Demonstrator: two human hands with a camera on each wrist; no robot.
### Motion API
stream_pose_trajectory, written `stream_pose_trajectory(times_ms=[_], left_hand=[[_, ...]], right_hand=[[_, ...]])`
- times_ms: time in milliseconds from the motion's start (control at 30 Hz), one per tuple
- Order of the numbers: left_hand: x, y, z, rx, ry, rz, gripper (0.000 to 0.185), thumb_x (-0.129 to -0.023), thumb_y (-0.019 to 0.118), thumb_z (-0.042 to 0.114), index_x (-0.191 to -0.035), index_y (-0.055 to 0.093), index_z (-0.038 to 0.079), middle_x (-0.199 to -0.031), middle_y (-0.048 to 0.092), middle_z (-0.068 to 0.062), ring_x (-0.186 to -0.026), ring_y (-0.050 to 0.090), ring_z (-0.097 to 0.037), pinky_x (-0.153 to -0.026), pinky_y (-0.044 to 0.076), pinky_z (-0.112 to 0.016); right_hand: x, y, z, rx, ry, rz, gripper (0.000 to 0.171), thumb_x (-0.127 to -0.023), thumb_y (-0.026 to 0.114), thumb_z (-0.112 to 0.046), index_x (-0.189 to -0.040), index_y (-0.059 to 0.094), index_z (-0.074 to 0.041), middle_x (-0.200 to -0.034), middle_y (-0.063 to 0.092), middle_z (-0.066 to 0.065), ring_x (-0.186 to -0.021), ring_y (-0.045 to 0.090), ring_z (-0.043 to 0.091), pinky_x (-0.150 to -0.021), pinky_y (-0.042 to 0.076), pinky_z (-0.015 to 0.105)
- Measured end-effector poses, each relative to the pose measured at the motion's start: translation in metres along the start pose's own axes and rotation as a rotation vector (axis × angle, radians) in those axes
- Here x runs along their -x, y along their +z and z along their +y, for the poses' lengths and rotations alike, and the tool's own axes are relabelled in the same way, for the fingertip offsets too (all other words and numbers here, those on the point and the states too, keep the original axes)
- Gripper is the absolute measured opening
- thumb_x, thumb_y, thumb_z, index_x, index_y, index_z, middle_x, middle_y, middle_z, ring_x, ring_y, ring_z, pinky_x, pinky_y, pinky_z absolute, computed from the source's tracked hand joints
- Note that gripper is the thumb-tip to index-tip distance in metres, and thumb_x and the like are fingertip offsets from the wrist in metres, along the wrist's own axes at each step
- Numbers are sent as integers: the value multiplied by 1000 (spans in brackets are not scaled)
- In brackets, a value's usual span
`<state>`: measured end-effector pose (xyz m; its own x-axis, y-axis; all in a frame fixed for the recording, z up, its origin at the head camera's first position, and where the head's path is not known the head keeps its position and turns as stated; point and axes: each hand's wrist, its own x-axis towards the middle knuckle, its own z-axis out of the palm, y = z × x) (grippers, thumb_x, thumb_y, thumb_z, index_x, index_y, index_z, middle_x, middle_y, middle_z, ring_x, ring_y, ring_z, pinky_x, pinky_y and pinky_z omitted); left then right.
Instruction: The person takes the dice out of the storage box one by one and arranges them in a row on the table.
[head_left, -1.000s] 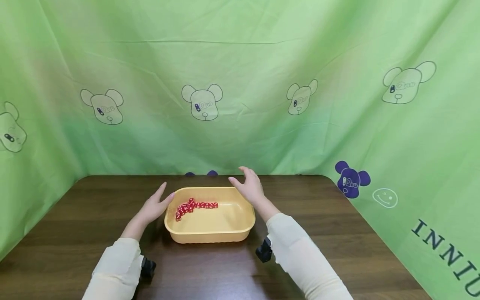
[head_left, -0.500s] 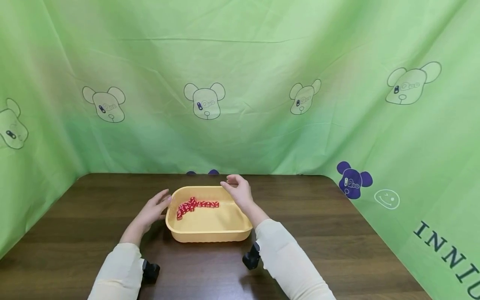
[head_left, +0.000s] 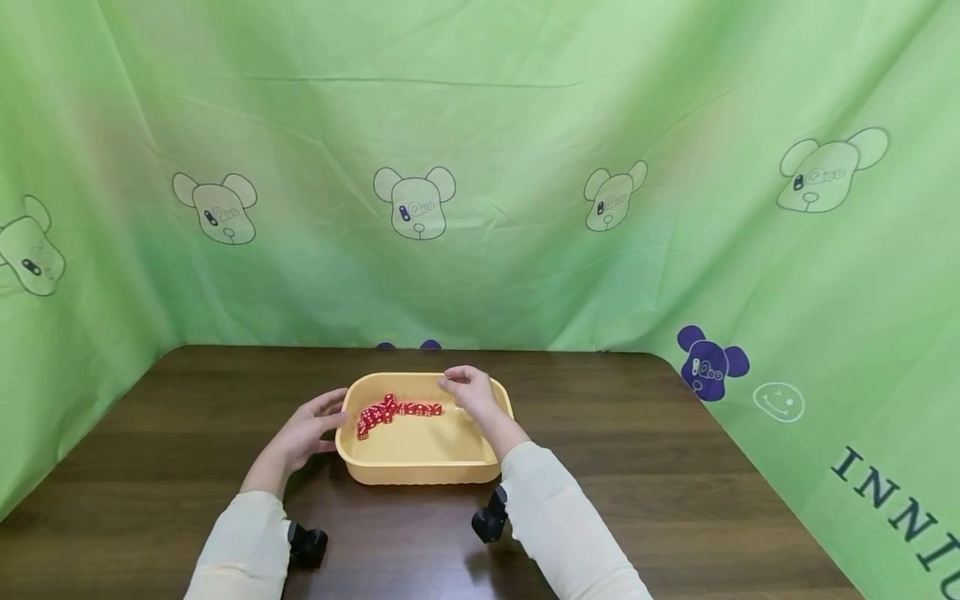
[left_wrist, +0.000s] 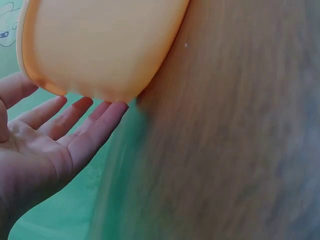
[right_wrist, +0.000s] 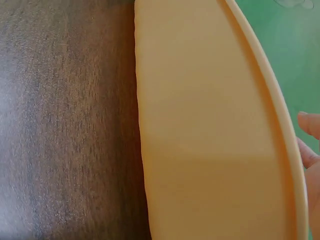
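Several red dice (head_left: 390, 408) with white dots lie in the left and middle part of a pale yellow basin (head_left: 427, 473). Outside the basin's left end, my left hand (head_left: 303, 429) has its fingers stretched against the wall. In the left wrist view its fingertips touch the basin's outer side, and the thumb reaches the rim. My right hand (head_left: 476, 396) hovers over the basin's right part, to the right of the dice, fingers loosely bent. Nothing shows between them. The right wrist view has only part of this hand beyond the rim.
The basin stands on a dark brown wooden table (head_left: 637, 467). Green cloth (head_left: 495, 275) printed with bear heads hangs behind and along the sides. A black wrist camera (head_left: 307, 546) sits under the left sleeve, another black wrist camera (head_left: 489, 517) under the right.
My left hand has come in against the basin's left end. My right hand has moved left and lower over the basin, its fingers less spread. The dice look unmoved in the basin.
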<state>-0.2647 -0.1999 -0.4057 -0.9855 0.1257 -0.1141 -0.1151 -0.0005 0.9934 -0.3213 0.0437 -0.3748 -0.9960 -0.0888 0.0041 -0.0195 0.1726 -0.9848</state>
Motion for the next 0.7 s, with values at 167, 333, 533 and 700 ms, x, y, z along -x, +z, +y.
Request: stream_pose_trajectory(times_ms=[167, 333, 533, 700], left_hand=[[1, 2, 0, 33, -3, 13, 54, -88, 47, 6, -135, 21, 2, -135, 21, -23, -115, 31, -39, -75, 43, -44], [2, 3, -1, 43, -7, 28, 54, -87, 47, 6, -135, 22, 3, -135, 21, -23, -115, 31, -38, -75, 43, -44], [2, 4, -2, 30, -23, 40, 54, -87, 48, 8, -136, 24, 6, -135, 23, -22, -115, 32, -38, -75, 43, -43], [3, 5, -3, 36, -18, 42, 53, -88, 47, 8, -136, 24, 5, -135, 24, -22, -115, 32, -37, -75, 43, -43]], right_hand=[[0, -1, 4, -2, 58, -6, 28, -79, 61, -8, -103, 56, 4, -96, 56, 11, -79, 49, 18, -75, 40, 41], [0, -1, 8, 5, 79, -25, 29, -79, 60, -6, -105, 54, 6, -94, 55, 12, -83, 49, 25, -73, 40, 42], [-2, -1, 11, 35, 102, -34, 29, -79, 59, -5, -105, 53, 8, -96, 54, 16, -87, 50, 32, -73, 42, 41], [-19, -1, 29, 80, 55, -65, 24, -74, 66, -9, -94, 58, 2, -85, 54, 11, -68, 49, 20, -57, 43, 32]])
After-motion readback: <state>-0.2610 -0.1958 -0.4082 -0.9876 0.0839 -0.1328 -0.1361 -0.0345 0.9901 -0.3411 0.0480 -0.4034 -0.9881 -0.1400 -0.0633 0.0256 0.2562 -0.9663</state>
